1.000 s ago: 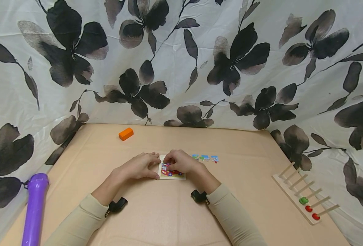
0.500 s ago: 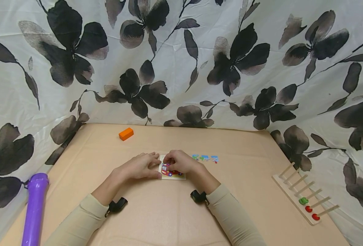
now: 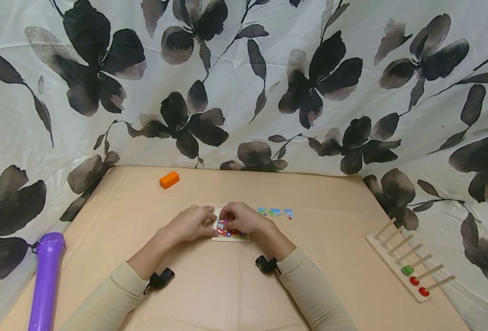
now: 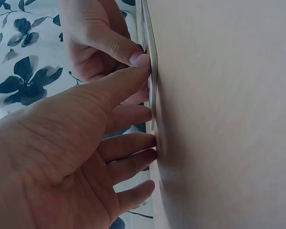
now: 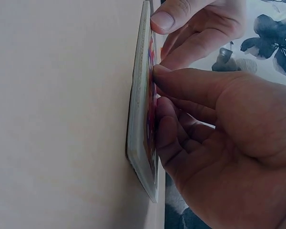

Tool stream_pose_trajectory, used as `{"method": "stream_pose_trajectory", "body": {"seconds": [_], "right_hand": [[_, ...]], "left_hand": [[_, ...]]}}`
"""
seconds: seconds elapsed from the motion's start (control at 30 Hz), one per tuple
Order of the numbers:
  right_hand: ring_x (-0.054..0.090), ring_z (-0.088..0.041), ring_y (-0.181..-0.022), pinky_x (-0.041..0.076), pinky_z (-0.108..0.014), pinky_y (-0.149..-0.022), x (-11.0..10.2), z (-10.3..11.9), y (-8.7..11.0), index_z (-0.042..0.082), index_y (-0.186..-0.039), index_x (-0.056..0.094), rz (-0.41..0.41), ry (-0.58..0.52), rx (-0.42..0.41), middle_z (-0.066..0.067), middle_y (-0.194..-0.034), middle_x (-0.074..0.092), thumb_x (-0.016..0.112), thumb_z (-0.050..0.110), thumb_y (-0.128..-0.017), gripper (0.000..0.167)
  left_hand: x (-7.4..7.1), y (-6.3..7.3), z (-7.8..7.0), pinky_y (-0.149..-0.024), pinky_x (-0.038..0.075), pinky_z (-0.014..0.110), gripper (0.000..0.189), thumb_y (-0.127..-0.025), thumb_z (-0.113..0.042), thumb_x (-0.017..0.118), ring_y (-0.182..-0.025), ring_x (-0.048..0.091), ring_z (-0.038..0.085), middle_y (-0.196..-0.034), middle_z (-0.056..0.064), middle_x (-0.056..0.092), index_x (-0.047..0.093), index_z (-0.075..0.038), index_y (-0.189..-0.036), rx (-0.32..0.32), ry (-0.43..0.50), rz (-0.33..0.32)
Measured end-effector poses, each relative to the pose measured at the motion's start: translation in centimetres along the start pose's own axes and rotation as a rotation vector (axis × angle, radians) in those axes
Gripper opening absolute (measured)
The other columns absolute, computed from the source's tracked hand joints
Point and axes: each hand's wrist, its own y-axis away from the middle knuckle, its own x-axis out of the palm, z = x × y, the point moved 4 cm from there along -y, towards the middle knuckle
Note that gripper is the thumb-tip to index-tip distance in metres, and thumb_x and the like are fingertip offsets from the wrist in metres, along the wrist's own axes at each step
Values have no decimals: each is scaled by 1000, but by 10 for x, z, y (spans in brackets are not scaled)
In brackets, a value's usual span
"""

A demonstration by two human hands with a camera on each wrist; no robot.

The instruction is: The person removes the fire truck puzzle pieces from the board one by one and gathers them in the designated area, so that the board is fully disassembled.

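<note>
A small puzzle board [image 3: 232, 238] with a red car picture lies on the table between both hands. My left hand [image 3: 190, 224] is at its left side, its thumb on the board's near left part and its fingers fairly straight along the edge. My right hand [image 3: 244, 217] is over the picture with curled fingers. In the right wrist view, the right thumb and fingertips [image 5: 166, 131] are down on the coloured face, at a puzzle piece mostly hidden beneath them. Several loose blue puzzle pieces [image 3: 275, 212] lie just right of the board.
An orange block [image 3: 169, 180] sits near the table's back edge. At the right stands a wooden peg rack [image 3: 397, 262] with green and red beads. A purple tube [image 3: 47, 280] stands at the left edge. Floral cloth [image 3: 260, 92] hangs behind the table.
My left wrist has shifted slightly right, and the left thumb has come a little further up over the board. My right hand stays in nearly the same place on the picture.
</note>
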Motion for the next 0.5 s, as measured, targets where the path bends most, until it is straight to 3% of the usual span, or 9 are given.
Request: {"method": "stream_pose_trajectory", "body": {"seconds": [0.5], "right_hand": [[55, -14, -88, 48, -24, -80, 4, -3, -2, 4, -109, 64, 34, -90, 23, -5, -99, 60, 71, -2, -94, 18]], "left_hand": [[2, -1, 1, -104, 51, 57, 37, -86, -37, 86, -131, 61, 46, -145, 24, 61, 80, -13, -114, 16, 7, -8]]}}
